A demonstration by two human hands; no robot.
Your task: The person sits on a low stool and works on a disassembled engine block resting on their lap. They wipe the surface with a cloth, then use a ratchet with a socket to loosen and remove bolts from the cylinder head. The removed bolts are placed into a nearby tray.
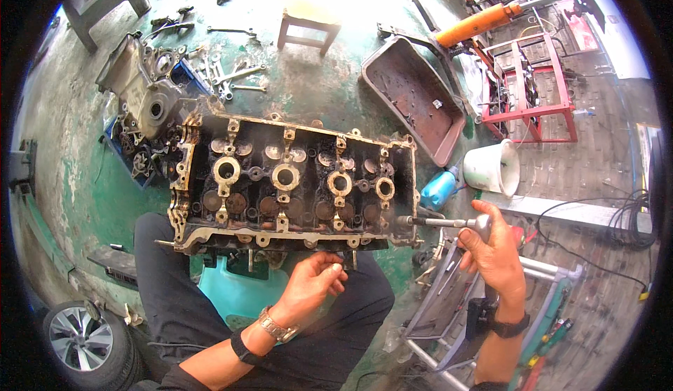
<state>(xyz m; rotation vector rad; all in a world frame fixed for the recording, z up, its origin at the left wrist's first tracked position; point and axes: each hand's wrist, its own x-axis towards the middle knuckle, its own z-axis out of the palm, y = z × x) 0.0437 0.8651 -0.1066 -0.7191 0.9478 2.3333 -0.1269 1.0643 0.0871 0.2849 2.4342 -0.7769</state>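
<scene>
A dirty engine cylinder head [294, 234] fills the middle of the view, with oily dark chambers and several round bores along its centre. At its near edge, beside a downward-pointing stud, my left hand [312, 282] has its fingers curled together; whatever they may hold is hidden. My right hand [494, 254] is wrapped round the head of a socket wrench with a long metal extension [445, 223]. The extension lies level, its socket end meeting the right end of the cylinder head. My right index finger points up past the tool.
A teal stool [228, 296] shows between my knees. Spanners [235, 75] and a greasy engine cover [151, 103] lie at the far left. Rightward are a brown tray [413, 96], a white bucket [491, 168], a blue bottle [439, 187] and a red frame [540, 107]. A wheel [80, 338] lies near left.
</scene>
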